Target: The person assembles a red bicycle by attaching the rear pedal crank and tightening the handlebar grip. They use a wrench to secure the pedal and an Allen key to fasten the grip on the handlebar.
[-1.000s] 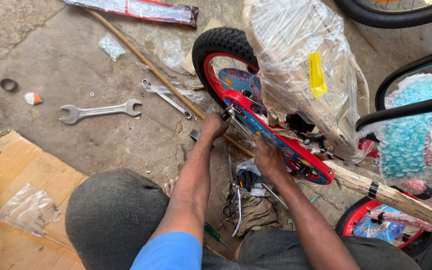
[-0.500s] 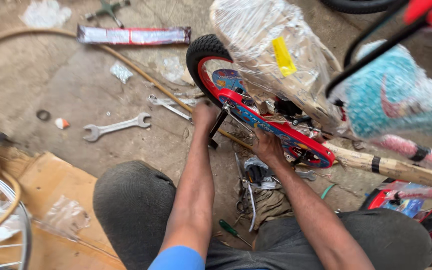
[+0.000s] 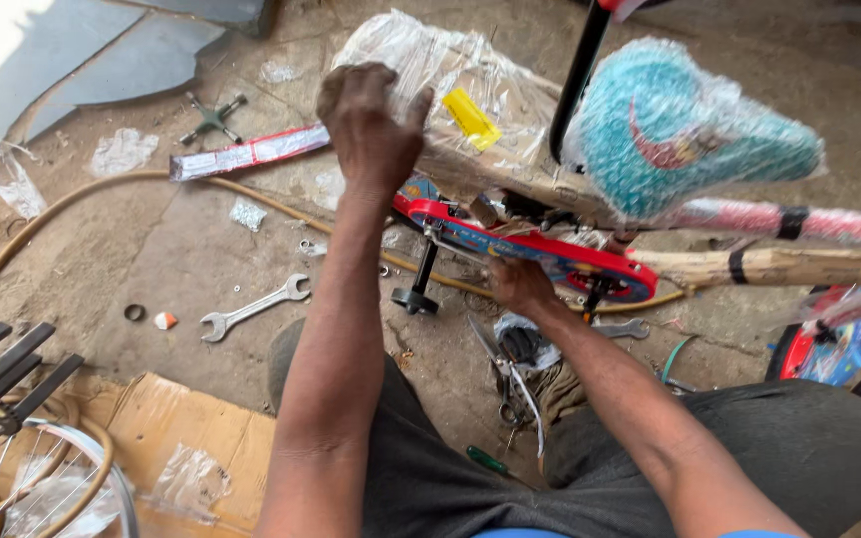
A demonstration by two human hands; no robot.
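Up top, left hand clamped over the plastic-wrapped wheel, fingers curled down on the wrap, apparently to steady the small bicycle while the other hand works. Lower, toward five o'clock of that grip, right hand pressed against the underside of the red chain guard, fingers tucked behind it; cannot tell whether closed on anything there. Lying on its side across the concrete floor, bicycle with long axis running roughly nine to three o'clock, wrapped wheel toward nine, teal bubble-wrapped saddle jutting toward twelve. Black pedal hanging down at six of the guard. Farther out at eight o'clock, open-ended spanner flat on the floor, within reach; beyond at ten, cross wrench. Near six, scissors between the knees.
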